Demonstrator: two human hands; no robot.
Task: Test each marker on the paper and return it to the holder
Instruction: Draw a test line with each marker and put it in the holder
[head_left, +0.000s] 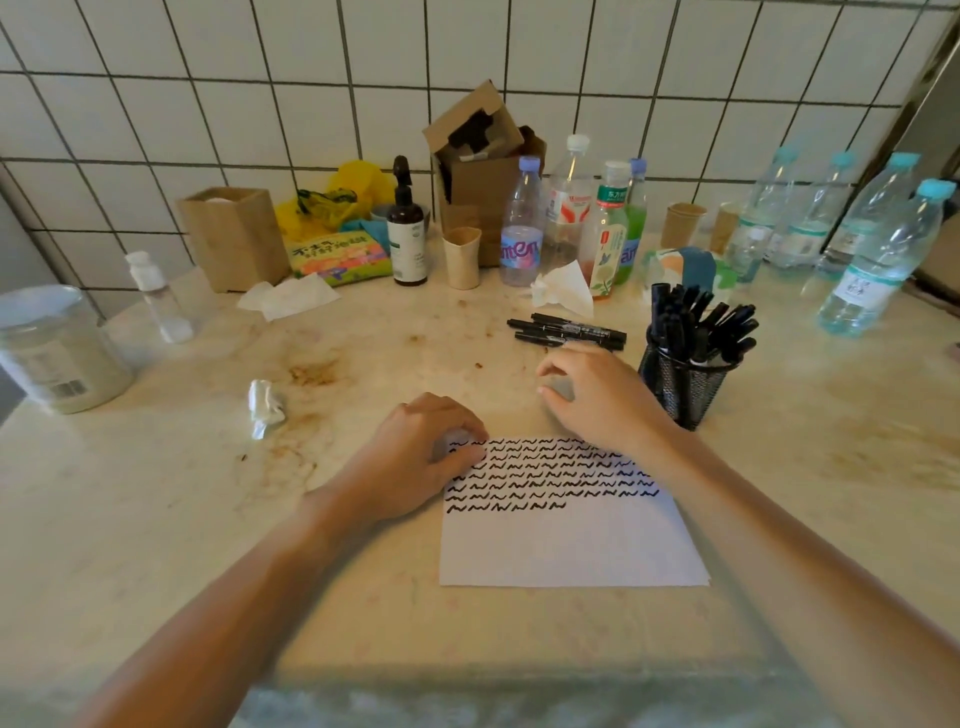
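Head view looks down on my two bare forearms reaching over a pale, mottled stone counter (156, 519) stained with brown blotches. My left hand (421, 452) rests with loosely curled fingers on the upper left corner of the paper (571, 545), a flat white sheet carrying rows of short black squiggles across its top half. My right hand (597, 395) hovers just past the sheet's far edge, fingers bent and spread a little, nothing gripped in them. Just beyond its fingertips lie loose markers (569, 330), slim black barrels with caps on, side by side on the stone. To their right stands the holder (680, 389), a round black wire-mesh cup bristling with more black markers (701, 319) leaning outward. Farther back sit crumpled white tissues (288, 296), a brown pump bottle (408, 228), an open cardboard box (478, 156) and clear plastic water bottles (883, 249) against a wall of glossy white square tiles (208, 104).
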